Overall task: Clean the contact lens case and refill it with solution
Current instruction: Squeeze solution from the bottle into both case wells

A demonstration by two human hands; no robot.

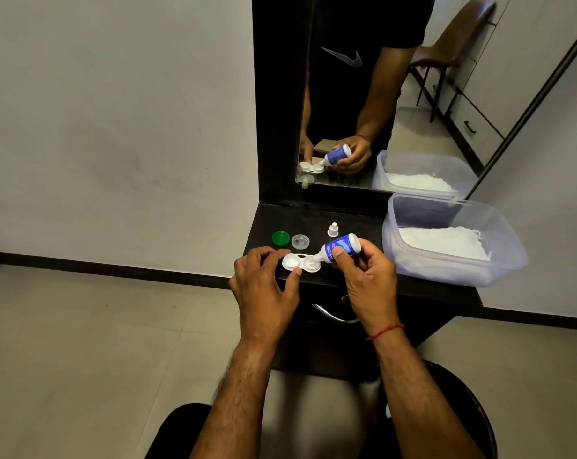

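A white two-well contact lens case (293,262) lies uncapped on the dark dresser top (356,223). My left hand (263,286) steadies it, thumb and fingers at its left well. My right hand (368,279) grips a small blue-and-white solution bottle (340,247), tipped sideways with its nozzle over the case's right well. A green lid (280,238) and a clear lid (300,241) lie behind the case. The bottle's white cap (333,229) stands further back.
A clear plastic tub (512,256) holding white tissues sits on the dresser's right side. A mirror (396,94) rises behind, reflecting the hands and a chair. A drawer handle (333,314) shows below the top. Tiled floor lies to the left.
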